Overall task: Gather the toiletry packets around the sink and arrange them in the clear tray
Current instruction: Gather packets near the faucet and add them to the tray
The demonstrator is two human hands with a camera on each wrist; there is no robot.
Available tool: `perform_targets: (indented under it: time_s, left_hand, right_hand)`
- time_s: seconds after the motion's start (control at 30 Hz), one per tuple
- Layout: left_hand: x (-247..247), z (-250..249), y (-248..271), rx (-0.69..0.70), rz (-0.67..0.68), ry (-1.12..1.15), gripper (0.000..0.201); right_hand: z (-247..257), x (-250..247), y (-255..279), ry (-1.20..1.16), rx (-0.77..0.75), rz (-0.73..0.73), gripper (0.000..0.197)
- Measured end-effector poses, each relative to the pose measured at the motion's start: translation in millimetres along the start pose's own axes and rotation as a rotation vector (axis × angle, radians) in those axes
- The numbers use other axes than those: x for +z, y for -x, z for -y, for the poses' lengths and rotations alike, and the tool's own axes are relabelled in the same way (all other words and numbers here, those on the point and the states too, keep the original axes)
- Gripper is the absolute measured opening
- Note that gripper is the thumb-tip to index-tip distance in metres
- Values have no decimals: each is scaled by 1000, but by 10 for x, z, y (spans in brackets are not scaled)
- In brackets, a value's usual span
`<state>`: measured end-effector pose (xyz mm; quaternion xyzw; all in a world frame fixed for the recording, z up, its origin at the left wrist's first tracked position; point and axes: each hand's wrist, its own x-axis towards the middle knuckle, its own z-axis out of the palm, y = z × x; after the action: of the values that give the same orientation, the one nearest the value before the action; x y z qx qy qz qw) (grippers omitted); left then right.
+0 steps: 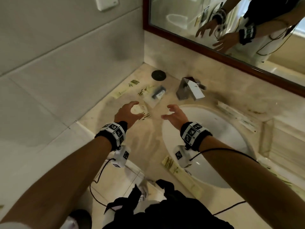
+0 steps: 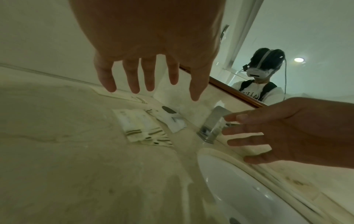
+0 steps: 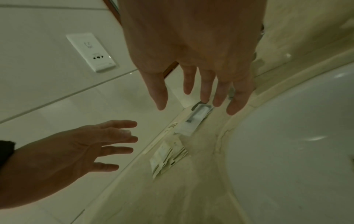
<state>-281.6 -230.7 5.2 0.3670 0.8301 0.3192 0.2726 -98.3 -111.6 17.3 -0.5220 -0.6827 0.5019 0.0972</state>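
Cream toiletry packets with green stripes (image 1: 142,113) lie in a small stack on the marble counter, left of the sink. My left hand (image 1: 137,109) hovers just above them with spread fingers and holds nothing. My right hand (image 1: 166,112) hangs open beside it, over the sink's left rim. Further back lie a clear packet with a dark item (image 1: 157,94) and more striped packets (image 1: 127,88). In the left wrist view the stack (image 2: 141,127) sits below my left fingertips (image 2: 134,89). In the right wrist view it (image 3: 168,154) lies beneath the right hand (image 3: 191,104).
A chrome faucet (image 1: 189,90) stands behind the white basin (image 1: 214,146). One packet (image 1: 170,163) lies at the basin's front edge and long ones (image 1: 236,116) to its right. What looks like the clear tray (image 1: 280,139) sits far right. A black disc (image 1: 158,74) is near the corner.
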Motion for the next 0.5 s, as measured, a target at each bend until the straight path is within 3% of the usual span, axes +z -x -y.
perform_targets:
  time_s: [0.33, 0.5]
  left_hand:
    - [-123, 366, -435, -198, -24, -111, 50]
    - [-117, 386, -718, -200, 49, -204, 56]
  right_hand:
    - [105, 348, -363, 78, 29, 85, 52]
    - [139, 274, -531, 74, 64, 86, 52]
